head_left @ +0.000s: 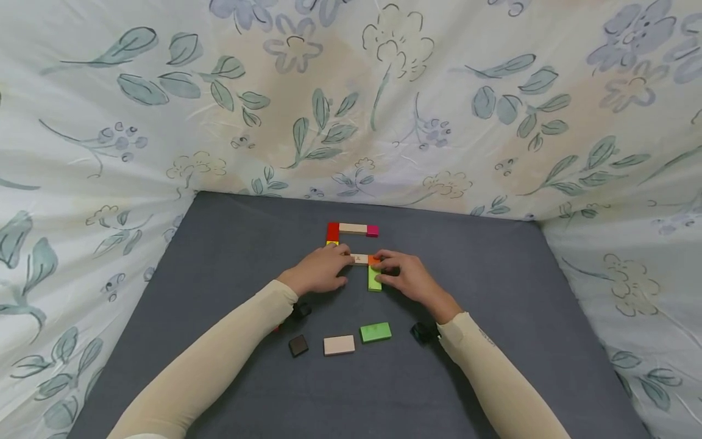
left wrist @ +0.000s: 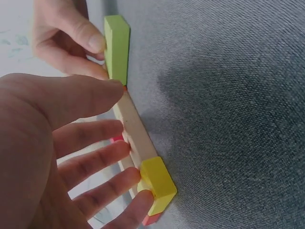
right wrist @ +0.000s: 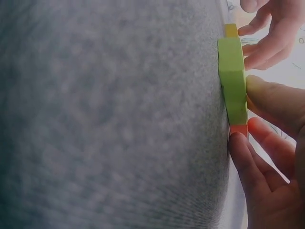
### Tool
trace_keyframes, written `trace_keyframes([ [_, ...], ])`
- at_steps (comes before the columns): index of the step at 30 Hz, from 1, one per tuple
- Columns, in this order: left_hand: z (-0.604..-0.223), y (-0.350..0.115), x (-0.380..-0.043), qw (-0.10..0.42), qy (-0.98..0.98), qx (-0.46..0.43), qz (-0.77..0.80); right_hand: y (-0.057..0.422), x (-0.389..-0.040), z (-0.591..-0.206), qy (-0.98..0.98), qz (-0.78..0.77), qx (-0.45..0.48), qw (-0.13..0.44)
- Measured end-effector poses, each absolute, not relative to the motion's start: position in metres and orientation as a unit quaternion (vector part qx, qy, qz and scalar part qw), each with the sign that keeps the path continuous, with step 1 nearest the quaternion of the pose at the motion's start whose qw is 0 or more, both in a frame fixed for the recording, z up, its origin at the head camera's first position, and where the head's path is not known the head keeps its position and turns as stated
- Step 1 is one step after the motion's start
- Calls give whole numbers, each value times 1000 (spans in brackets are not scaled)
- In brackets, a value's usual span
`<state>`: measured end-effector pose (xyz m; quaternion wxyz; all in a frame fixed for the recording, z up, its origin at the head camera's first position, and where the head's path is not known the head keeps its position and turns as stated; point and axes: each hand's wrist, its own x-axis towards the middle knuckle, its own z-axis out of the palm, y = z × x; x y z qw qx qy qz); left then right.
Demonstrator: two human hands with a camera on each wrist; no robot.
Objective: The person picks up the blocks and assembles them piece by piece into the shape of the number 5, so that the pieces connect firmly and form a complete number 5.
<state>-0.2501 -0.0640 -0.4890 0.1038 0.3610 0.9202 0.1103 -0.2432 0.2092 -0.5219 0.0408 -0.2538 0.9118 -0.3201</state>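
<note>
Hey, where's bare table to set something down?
Bare gray tabletop lies left of the left sleeve and right of the right sleeve, out to the floral fabric. It's crowded where the left hand and right hand meet the lined-up blocks, and nearer, among loose blocks.

White cloth (head_left: 351, 149) is being dotted with bluish florals, lime's being rocked by one block (head_left: 374, 283), cream by both sleeves (head_left: 219, 353), dark grey by the tabletop (head_left: 247, 235).
</note>
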Motion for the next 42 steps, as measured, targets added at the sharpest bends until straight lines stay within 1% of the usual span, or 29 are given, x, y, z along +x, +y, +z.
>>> trace_keyframes([
  [6,-487,-66,-251,103,917,356,147,210,-243,-521,912,-316,-259,43],
  [10,-483,-64,-244,96,917,346,171,210,-243,-520,911,-318,-258,48],
  [12,-482,-62,-236,98,914,350,181,210,-243,-520,910,-321,-258,50],
  [18,-474,-55,-202,129,894,366,225,207,-242,-518,907,-328,-256,56],
  [21,-469,-49,-185,136,888,374,229,207,-242,-518,908,-327,-255,56],
  [25,-470,-38,-165,135,883,398,209,208,-241,-518,908,-328,-254,54],
  [29,-479,-25,-152,129,882,414,184,210,-241,-518,905,-338,-254,54],
  [35,-490,-12,-143,120,894,407,144,211,-242,-520,904,-339,-252,64],
  [42,-491,-8,-144,119,898,401,135,210,-242,-519,904,-341,-250,65],
])
